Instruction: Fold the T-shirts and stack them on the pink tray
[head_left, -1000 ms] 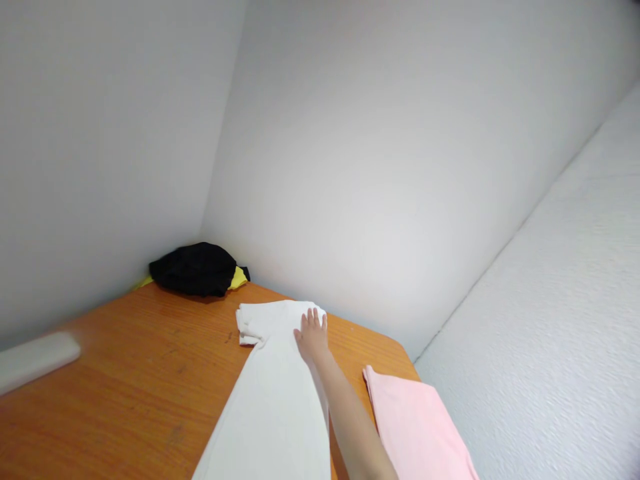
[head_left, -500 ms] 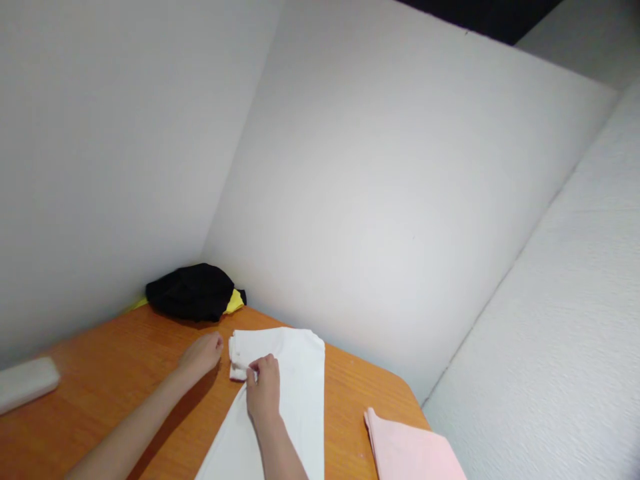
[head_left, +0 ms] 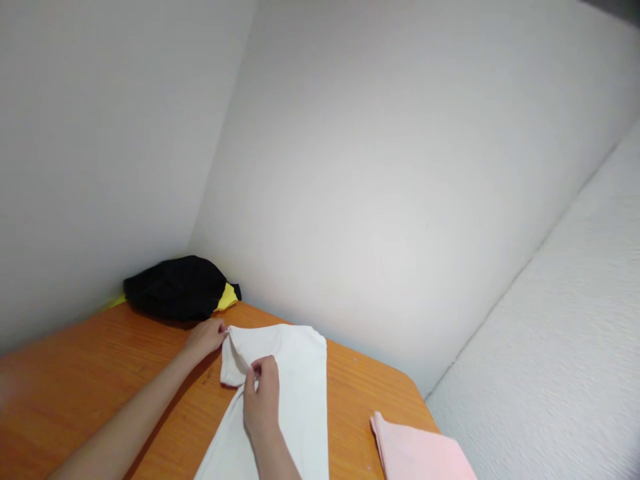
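Observation:
A white T-shirt [head_left: 303, 393] lies lengthwise on the table, doubled over, its lower part running out of the bottom of the view. Its short sleeve [head_left: 231, 367] sticks out on the left side. My left hand [head_left: 206, 339] pinches the upper corner of that sleeve between thumb and fingers. Lower down, where the sleeve meets the body, my right hand [head_left: 263, 395] has a fold of the cloth between thumb and fingertips. The sleeve's edge is drawn straight between the two hands.
The wooden table [head_left: 100, 393] stands in a corner against pale walls. A heap of black cloth [head_left: 175, 288] with yellow cloth [head_left: 227, 298] under it sits at the back left. Folded pink cloth [head_left: 420, 450] lies at the front right.
My left hand has moved right and up to grip the sleeve's corner. The bunched sleeve is now spread out flatter. The camera has turned slightly; the white object at left has left the view.

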`<state>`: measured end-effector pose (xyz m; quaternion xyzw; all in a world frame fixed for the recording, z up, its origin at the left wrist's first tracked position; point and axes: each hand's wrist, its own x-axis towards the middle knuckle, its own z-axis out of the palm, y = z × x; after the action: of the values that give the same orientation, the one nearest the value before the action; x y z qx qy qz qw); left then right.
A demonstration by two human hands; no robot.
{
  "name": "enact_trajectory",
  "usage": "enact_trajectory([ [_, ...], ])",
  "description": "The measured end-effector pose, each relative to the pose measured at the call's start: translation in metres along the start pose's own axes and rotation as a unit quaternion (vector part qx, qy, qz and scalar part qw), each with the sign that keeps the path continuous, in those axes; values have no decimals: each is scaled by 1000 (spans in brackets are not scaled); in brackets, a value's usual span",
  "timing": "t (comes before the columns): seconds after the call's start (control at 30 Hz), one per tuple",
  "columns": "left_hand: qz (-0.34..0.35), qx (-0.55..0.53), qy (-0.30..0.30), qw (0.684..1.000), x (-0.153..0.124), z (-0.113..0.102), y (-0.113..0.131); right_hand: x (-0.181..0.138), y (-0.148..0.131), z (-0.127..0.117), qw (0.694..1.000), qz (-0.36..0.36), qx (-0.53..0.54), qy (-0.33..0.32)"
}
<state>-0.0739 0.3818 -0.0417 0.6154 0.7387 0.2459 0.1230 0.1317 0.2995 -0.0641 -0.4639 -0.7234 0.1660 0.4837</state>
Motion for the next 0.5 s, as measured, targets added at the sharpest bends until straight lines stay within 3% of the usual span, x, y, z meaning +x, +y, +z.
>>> enact_trajectory([
  [0.5,-26,-39,-11,999,23,11,3,-2,-11,-10,990,-45,-22,-132],
])
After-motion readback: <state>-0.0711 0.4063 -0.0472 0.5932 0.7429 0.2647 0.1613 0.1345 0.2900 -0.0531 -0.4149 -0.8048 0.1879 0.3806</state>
